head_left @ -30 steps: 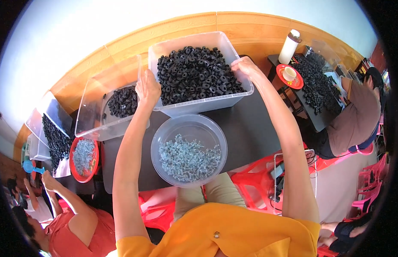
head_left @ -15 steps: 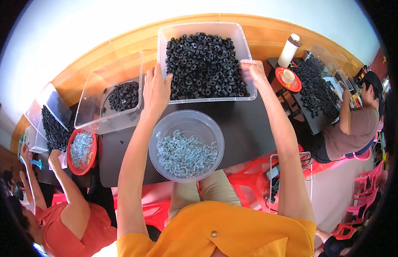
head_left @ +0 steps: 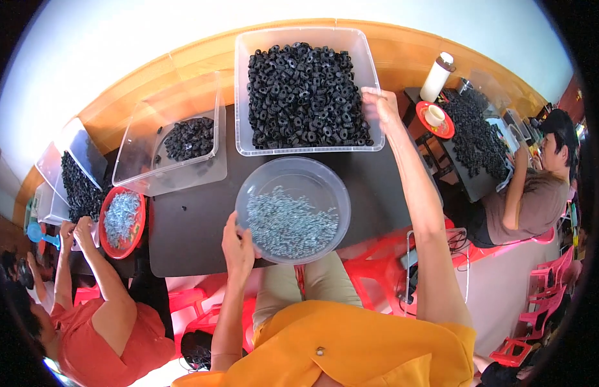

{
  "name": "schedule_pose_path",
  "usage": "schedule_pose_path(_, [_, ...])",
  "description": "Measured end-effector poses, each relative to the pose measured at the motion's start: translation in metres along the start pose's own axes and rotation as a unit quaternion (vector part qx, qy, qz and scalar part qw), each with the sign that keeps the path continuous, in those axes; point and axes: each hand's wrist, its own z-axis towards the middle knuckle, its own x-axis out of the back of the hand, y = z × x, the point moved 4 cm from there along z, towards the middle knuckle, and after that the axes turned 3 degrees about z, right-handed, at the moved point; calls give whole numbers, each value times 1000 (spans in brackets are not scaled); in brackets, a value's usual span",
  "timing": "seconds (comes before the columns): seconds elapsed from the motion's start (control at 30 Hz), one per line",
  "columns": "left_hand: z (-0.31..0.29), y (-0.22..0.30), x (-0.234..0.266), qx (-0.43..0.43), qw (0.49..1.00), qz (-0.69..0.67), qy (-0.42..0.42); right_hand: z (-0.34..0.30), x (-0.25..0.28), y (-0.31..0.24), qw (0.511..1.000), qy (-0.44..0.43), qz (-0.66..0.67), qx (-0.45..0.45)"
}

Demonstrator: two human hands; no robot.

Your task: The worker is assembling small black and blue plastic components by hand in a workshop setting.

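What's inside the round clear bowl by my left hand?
Small pale-blue coil-like pieces lie inside the bowl, spread over its nearer part; its far side shows bare. Whatever lies beneath the top layer cannot be seen, because they cover it.

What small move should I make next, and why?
Perhaps bring your right hand down to the right rim of the round bowl, to steady it: your left hand is at its left rim, while the right is up beside the bin of black parts.
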Motion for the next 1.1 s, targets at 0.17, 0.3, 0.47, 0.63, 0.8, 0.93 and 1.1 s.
schedule_pose_path(0.17, [15,35,-31,66,997,-35,-36,14,-2,6,996,-14,-60,57])
schedule_pose_path(0.3, [28,14,-43,14,1000,-26,-3,29,-4,8,994,-32,-92,44])
schedule_pose_path(0.47, [24,24,-42,12,1000,-16,0,25,-6,12,991,-35,-109,73])
schedule_pose_path(0.63, [29,19,-46,14,999,-33,-3,33,-17,11,983,-24,-110,143])
schedule_pose_path(0.8, [33,21,-46,26,998,-55,1,35,-23,5,968,-22,-204,146])
schedule_pose_path(0.93, [33,22,-47,50,993,-108,-8,44,-26,6,949,-33,-250,190])
schedule_pose_path(1.1, [43,-9,-60,-24,996,-86,10,45,-27,5,937,-50,-291,187])
